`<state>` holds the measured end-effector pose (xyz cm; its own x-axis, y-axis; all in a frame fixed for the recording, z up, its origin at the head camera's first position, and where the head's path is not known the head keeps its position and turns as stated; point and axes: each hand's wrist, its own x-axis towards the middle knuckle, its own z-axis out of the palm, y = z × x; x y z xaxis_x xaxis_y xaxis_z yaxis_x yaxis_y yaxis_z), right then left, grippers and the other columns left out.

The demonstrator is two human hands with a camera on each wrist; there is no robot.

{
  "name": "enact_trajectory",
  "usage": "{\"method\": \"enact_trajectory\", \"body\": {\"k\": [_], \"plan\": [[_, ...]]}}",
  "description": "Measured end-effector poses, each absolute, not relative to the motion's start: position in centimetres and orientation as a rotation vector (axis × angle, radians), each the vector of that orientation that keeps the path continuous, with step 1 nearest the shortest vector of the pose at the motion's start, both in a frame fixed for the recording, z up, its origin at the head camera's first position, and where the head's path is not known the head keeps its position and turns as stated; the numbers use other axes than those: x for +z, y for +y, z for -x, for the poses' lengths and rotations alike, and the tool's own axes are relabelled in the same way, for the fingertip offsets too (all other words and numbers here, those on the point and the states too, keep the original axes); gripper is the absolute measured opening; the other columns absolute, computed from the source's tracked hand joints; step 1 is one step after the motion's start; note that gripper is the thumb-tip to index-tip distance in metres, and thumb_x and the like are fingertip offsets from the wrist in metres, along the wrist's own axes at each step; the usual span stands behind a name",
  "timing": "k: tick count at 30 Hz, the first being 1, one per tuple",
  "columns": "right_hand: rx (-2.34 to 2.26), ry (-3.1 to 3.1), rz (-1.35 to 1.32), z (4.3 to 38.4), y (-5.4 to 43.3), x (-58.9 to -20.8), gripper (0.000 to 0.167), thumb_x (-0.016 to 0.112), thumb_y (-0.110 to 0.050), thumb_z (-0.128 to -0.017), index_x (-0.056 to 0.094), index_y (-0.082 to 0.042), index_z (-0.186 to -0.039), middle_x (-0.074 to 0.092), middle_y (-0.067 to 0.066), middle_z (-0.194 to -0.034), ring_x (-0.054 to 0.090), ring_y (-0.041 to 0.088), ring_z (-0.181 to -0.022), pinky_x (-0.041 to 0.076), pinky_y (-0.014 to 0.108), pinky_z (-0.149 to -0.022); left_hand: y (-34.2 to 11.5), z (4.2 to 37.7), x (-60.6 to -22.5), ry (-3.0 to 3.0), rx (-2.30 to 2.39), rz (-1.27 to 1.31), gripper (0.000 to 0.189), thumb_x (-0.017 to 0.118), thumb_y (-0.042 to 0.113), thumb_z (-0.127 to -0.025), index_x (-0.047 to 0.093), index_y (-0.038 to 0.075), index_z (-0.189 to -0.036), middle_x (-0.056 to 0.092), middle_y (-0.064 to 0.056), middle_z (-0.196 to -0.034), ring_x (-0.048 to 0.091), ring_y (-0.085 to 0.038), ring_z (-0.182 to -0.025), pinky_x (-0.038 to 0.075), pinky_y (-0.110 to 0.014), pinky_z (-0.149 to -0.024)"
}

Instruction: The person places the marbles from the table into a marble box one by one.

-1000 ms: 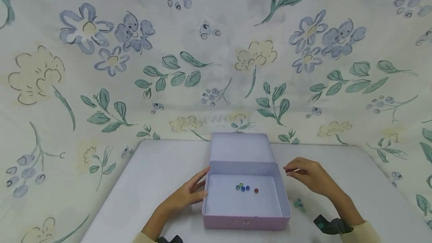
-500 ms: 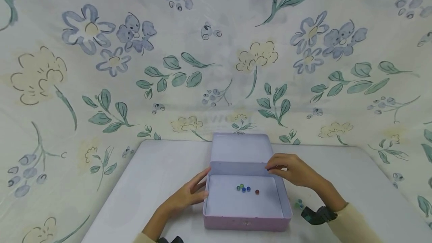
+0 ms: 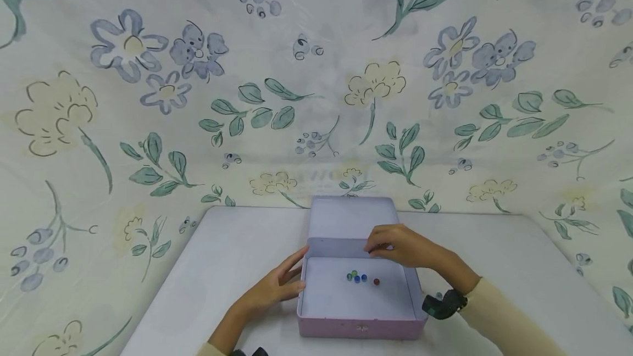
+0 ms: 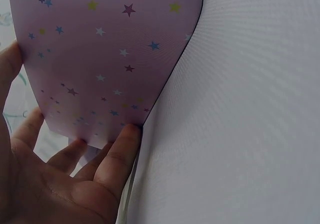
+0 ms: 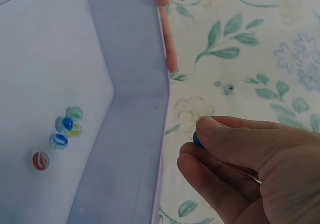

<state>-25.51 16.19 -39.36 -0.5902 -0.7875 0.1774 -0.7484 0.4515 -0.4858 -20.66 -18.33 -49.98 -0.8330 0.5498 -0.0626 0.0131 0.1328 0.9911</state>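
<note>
A pink-lilac box [image 3: 362,327] stands on the table with its lid [image 3: 353,217] raised at the back; stars dot its outer wall [image 4: 100,58]. My left hand [image 3: 272,288] rests against the box's left side, its fingers [image 4: 117,166] extended and touching the wall. Over the back right of the box, my right hand [image 3: 400,245] pinches a blue marble [image 5: 197,140] between thumb and finger, mostly hidden by them. Inside on the floor lie several marbles: a red-brown one [image 5: 40,161], two blue ones, a yellowish one [image 5: 75,130] and a pale green one [image 5: 74,113].
Beside the box's right wall, a greenish marble [image 3: 439,295] shows on the white table [image 3: 237,235], partly covered by the right wrist's black camera [image 3: 445,305]. A floral cloth [image 3: 316,98] hangs behind the table.
My right hand has moved left from beside the box to over its back right part, carrying the marble. The left hand stays against the box, and the marbles inside lie as before.
</note>
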Motion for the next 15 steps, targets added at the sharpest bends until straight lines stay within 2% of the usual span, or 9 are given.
{"method": "enact_trajectory", "body": {"k": [9, 15], "plan": [[-0.788, 2.538, 1.456, 26.4, 13.7, -39.5, 0.016, 0.071, -0.003, -0.09, 0.077, -0.009, -0.104, 0.072, 0.001, -0.096, 0.066, 0.002, -0.088, 0.056, 0.015, -0.08, -18.4, 20.6, -49.8, 2.006, 1.748, -0.546, 0.077, 0.06, 0.018, -0.1, 0.015, 0.031, -0.161, -0.004, -0.008, -0.17, 0.011, -0.052, -0.151, 0.042, -0.057, -0.111], [-0.786, 2.492, 1.481, 26.9, 12.6, -40.6, 0.014, 0.072, -0.004, -0.09, 0.077, -0.007, -0.102, 0.072, 0.0, -0.093, 0.064, 0.0, -0.085, 0.056, 0.013, -0.078, -18.3, 20.6, -49.8, 2.002, 1.748, -0.541, 0.077, 0.06, 0.019, -0.1, 0.016, 0.033, -0.161, -0.004, -0.007, -0.17, 0.011, -0.052, -0.151, 0.042, -0.056, -0.111]]}}
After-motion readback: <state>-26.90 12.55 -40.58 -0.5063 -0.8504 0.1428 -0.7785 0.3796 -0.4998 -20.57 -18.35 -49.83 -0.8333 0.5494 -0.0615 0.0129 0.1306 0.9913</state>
